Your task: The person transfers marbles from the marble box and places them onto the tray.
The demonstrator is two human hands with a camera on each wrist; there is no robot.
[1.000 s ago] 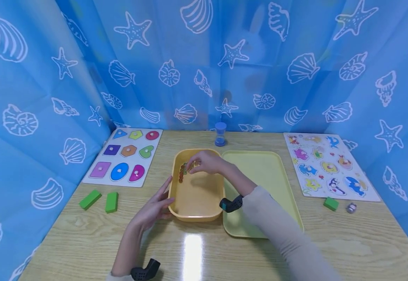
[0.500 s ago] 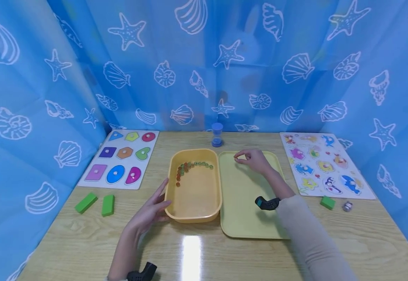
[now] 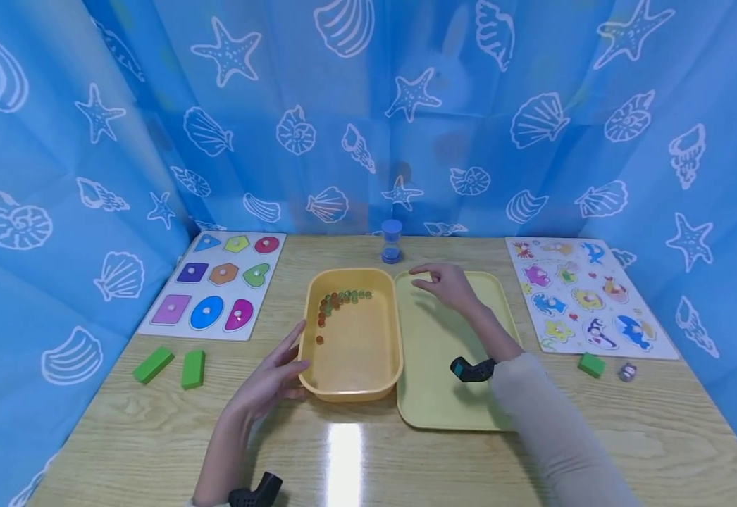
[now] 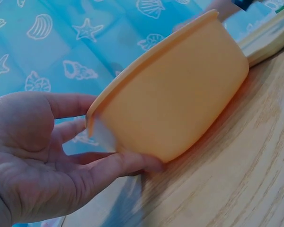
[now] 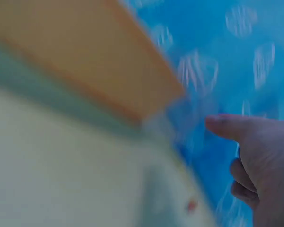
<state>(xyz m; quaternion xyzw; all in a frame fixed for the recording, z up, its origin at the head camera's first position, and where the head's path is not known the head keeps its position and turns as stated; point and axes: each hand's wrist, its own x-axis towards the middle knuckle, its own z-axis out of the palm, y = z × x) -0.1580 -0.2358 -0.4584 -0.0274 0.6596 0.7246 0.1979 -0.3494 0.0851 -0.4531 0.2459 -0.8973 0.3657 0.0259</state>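
Okay, left hand (image 3: 270, 380) is clamped on tub (image 3: 356, 345), near-left wall, thumb at the rim, other fingers outside. Right hand (image 3: 447, 285) hovers over far-left part of tray (image 3: 435, 366), thumb and forefinger tips apart. Tub sits mid-desk, just left of tray. Beads (image 3: 334, 298), red and green, bunch along tub's far-left side; one red bead (image 3: 320, 340) lies nearest. Right wrist view is blurry: red spot (image 5: 191, 205) by tray's edge, can't tell what. Far side: blue timer (image 3: 391, 243). Far left: shape board (image 3: 200, 289); two green blocks (image 3: 153, 365) nearer. Far right: sea board (image 3: 576, 343); green block (image 3: 592, 365) and small figure (image 3: 627, 372) just near of it. Blue shell-print curtain (image 3: 318, 162) behind desk (image 3: 121, 422).
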